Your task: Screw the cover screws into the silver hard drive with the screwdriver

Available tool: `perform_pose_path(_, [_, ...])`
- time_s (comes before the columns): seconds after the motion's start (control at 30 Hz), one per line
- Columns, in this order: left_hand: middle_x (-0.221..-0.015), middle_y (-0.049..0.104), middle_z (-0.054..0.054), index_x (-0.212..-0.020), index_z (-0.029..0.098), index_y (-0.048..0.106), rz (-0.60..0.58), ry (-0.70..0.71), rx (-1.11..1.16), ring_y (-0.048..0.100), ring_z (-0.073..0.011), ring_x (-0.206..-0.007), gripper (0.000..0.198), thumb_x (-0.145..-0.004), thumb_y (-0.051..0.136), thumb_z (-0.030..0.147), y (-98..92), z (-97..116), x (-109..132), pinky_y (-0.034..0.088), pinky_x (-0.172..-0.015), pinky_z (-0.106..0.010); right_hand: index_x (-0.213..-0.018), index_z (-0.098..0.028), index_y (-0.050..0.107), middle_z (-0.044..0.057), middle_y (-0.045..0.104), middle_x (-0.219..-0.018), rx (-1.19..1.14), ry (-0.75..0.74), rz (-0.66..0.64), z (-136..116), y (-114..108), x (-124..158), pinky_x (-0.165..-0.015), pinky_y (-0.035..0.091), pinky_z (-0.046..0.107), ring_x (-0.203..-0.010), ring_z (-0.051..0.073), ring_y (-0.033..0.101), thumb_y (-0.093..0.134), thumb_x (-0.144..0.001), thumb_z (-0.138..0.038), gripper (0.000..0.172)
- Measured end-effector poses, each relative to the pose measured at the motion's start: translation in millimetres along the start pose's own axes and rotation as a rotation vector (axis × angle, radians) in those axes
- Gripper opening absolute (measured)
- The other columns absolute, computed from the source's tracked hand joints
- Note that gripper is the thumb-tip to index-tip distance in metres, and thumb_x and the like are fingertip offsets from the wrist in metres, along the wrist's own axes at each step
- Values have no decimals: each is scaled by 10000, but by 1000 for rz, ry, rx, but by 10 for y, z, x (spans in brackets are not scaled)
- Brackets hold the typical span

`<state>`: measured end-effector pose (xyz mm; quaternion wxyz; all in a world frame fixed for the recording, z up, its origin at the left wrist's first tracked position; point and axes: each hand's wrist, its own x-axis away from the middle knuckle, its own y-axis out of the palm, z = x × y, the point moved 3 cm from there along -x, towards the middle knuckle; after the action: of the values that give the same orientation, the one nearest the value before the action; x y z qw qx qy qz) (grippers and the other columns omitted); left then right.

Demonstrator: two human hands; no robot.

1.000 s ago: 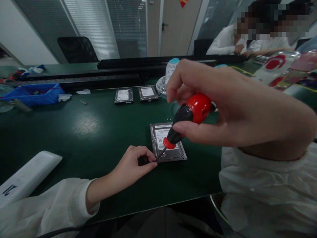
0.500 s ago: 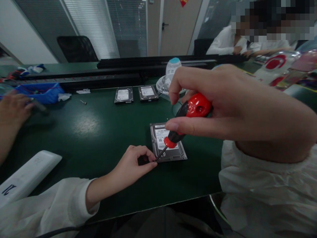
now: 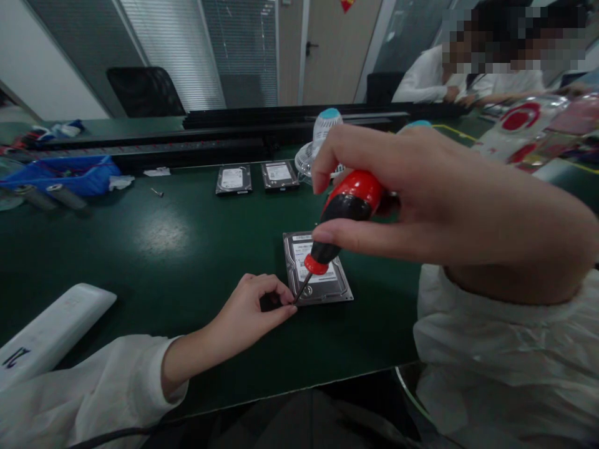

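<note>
A hard drive [image 3: 327,290] with a white label lies flat on the green table. My right hand [image 3: 412,193] grips the red and black handle of a screwdriver [image 3: 349,206], fingers over the top and thumb along the near side. Its thin shaft slants down to the drive's near left corner. There my left hand [image 3: 257,302] has thumb and fingertips pinched together around the screwdriver's tip. Whatever sits between those fingertips is too small and covered to make out.
Farther back lie two more hard drives [image 3: 233,179] beside a white fan [image 3: 306,163]. A blue bin [image 3: 93,176], metal cylinders [image 3: 65,196] and a small metal piece [image 3: 157,193] are at the left. A white case marked 21 [image 3: 60,330] lies near my left sleeve. People sit back right.
The screwdriver handle has turned and leans a little more upright in my right hand. Another person's hand at the far left has gone from view, leaving metal cylinders by the bin.
</note>
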<state>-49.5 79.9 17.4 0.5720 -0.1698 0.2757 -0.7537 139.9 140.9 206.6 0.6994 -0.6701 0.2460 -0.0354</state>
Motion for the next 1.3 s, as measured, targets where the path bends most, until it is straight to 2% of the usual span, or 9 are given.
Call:
perform_pose_path(0.1, [-832,720,26,-823,234,692,-6,-6,13,618,-184,-798,79,-869,718,293,5,-5,-4,402,-857,-378,-1156,-240,469,-2,565,-1070,-98,-59,-17,-30,-19,11,-705,446,318,-758,116,494,546,-942,-334,246])
perform_pose_path(0.17, [-836,719,25,-830,234,692,-9,-9,22,619,-185,-804,77,-872,715,295,7,-6,-6,398,-860,-380,-1172,-214,472,10,558,-1106,-126,-96,-27,-51,-29,11,-721,462,321,-779,118,510,530,-969,-366,261])
perform_pose_path(0.3, [-831,714,29,-825,232,689,-12,-13,13,616,-183,-798,78,-867,720,289,-1,5,-2,389,-860,-380,-1071,-223,529,1,591,-958,-24,-27,-17,-29,-23,-2,-679,437,366,-686,143,460,495,-1006,-501,288])
perform_pose_path(0.5, [-834,712,34,-829,233,695,-6,-13,21,613,-184,-807,74,-870,722,288,-8,-1,9,381,-862,-377,-1159,-188,483,-13,537,-968,-68,-47,-19,-47,-31,37,-678,408,338,-654,102,409,543,-936,-329,271])
perform_pose_path(0.7, [-835,708,42,-835,233,692,-11,-6,21,605,-179,-802,63,-870,724,273,1,-14,1,372,-855,-375,-1036,-200,525,-32,519,-853,40,-48,25,-27,-27,28,-666,361,350,-649,118,414,512,-1010,-519,320])
perform_pose_path(0.93, [-845,712,40,-838,234,696,-6,-7,32,608,-182,-819,66,-872,727,280,7,-16,6,367,-856,-374,-1176,-163,492,-2,526,-1074,-123,-135,-17,-60,-62,29,-736,404,284,-778,99,443,504,-975,-305,246])
perform_pose_path(1.03, [-833,708,39,-832,231,691,-8,-3,33,604,-181,-810,70,-874,722,278,8,-21,2,369,-853,-374,-1153,-170,497,-9,513,-987,-93,-137,-38,-73,-42,15,-686,378,308,-694,102,393,477,-1008,-367,245])
perform_pose_path(1.17, [-830,706,38,-832,232,689,-16,-6,21,602,-182,-810,74,-878,720,281,2,-16,-5,370,-855,-377,-1109,-189,535,-13,510,-806,163,-12,33,-1,20,-19,-592,275,347,-597,127,358,465,-1005,-564,396])
perform_pose_path(1.3, [-838,712,33,-831,230,691,-16,-7,12,606,-183,-803,71,-871,723,279,-1,9,0,371,-849,-380,-1100,-185,554,-16,507,-767,207,28,30,27,39,-24,-608,264,335,-590,122,397,531,-952,-487,337])
